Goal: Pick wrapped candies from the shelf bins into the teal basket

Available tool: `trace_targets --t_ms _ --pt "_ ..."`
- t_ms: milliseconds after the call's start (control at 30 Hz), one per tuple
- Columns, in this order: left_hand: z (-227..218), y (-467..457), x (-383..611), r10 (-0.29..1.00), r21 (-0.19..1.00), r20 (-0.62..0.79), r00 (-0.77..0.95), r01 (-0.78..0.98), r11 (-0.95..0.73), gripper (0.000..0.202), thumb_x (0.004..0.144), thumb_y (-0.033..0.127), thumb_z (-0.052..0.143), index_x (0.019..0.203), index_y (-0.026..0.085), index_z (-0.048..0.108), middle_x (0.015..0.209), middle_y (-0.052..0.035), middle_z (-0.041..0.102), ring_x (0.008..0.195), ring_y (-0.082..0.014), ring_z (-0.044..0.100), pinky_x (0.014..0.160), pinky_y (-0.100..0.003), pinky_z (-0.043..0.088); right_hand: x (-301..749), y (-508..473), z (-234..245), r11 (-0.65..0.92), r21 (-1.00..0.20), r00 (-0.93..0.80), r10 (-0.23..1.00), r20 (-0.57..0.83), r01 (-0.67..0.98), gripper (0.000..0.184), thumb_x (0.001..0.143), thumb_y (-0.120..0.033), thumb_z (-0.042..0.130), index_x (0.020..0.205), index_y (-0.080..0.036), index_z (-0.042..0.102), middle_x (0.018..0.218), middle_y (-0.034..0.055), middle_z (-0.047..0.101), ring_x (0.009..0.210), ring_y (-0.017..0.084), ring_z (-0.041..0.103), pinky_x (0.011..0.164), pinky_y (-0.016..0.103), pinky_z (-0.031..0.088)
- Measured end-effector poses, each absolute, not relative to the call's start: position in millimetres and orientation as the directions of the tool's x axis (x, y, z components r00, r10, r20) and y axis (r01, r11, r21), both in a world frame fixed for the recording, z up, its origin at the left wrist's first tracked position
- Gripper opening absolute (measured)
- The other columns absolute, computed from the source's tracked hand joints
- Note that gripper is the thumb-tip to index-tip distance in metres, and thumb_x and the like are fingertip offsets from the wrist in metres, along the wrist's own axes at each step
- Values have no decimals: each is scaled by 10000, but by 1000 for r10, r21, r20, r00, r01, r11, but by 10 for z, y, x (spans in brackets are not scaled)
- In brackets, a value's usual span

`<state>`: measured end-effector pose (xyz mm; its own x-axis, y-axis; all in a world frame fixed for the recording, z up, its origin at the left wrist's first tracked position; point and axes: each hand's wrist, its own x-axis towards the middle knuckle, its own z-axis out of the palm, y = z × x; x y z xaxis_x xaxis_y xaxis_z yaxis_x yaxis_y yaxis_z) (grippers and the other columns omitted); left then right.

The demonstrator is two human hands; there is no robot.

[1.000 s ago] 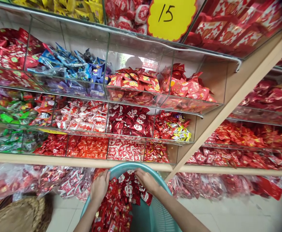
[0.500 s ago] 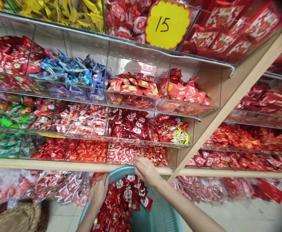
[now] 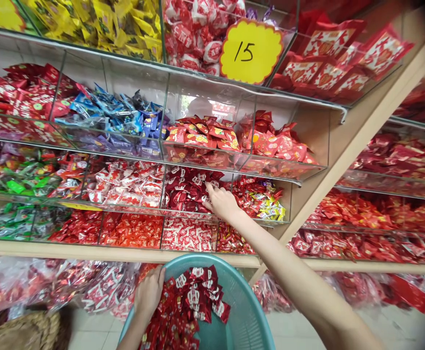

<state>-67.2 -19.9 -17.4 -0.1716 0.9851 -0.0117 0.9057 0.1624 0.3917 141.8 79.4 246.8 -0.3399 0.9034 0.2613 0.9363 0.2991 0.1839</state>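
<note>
My left hand [image 3: 148,291] is closed round the left rim of a teal plastic basket [image 3: 246,294]. Red-wrapped candies [image 3: 170,316] lie heaped in the basket's left side, and dark red packets with white print [image 3: 197,294] rest at its far side. Out over the shelf, my right hand [image 3: 220,200] is at a clear bin of dark red candy packets [image 3: 186,187] with the same look. Its fingers stretch toward the packets, with nothing visible in them; the fingertips partly overlap the pile.
Clear-walled bins of white-and-red candies [image 3: 132,182] and mixed candies [image 3: 259,197] flank that bin. A yellow price tag [image 3: 250,51] marked 15 hangs above. Below the wooden shelf edge [image 3: 88,250] are bagged candies [image 3: 106,287]. A woven basket [image 3: 26,333] stands at lower left.
My right hand has moved from the teal basket's far rim up and forward to the bin of dark red packets. My left hand keeps its hold on the rim. The view has shifted slightly.
</note>
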Motion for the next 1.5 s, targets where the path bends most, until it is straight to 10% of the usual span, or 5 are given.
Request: trace_targets --t_ms 633,1033,1300,1500 --pt "-203 -195 -670 984 406 6 -176 900 159 565 918 454 121 1178 211 560 1117 -105 689 938 -255 678 769 -372 498 1376 863 2475 331 56 -336 920 200 942 652 863 -439 539 1390 -134 307 1079 154 676 1041 286 615 825 371 438" --pt "-227 -189 -668 985 390 29 -170 910 145 578 915 468 107 1150 209 567 1080 -111 695 900 -259 684 753 -376 504 1638 179 2392 571 -181 -449 771 451 800 637 866 -402 542 1420 -180 318 1099 110 644 999 254 560 862 409 426" --pt "-210 -189 -652 981 395 -1 -191 901 176 573 914 473 116 1170 224 564 1134 -108 683 934 -266 680 778 -384 501 1702 -1 1107 688 -318 -668 720 189 652 598 839 -422 594 1364 -211 401 1243 87 601 1069 230 544 937 369 414" --pt "-194 -200 -656 983 381 3 -186 908 171 568 916 464 121 1180 227 564 1127 -108 683 924 -250 680 750 -366 504 1531 252 243 730 -97 -734 679 -17 677 376 816 -372 635 1142 -191 581 1058 91 657 1032 255 554 906 409 416"
